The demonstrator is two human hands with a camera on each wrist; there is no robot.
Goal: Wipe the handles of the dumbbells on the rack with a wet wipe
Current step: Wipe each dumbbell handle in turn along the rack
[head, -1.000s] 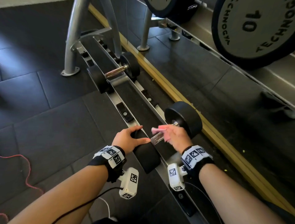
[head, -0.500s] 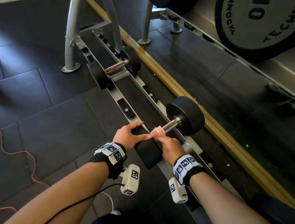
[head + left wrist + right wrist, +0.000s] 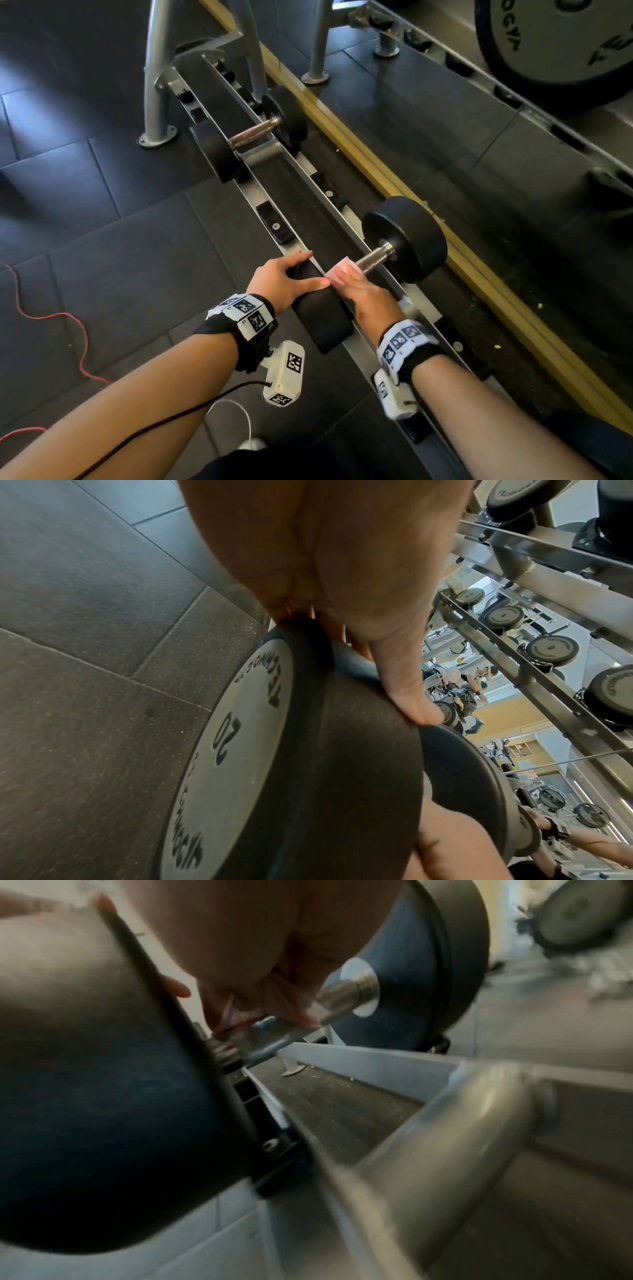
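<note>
Wipe (image 3: 343, 271) wraps handle (image 3: 374, 256) under right hand (image 3: 371, 297).

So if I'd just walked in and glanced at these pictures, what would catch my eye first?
Probably the two hands on the near dumbbell low on the rack: the left hand rests on its near black weight while the right hand wraps a pink wet wipe around the steel handle. Next, the white tagged cameras strapped to both wrists, and a second dumbbell farther along the rack.
</note>
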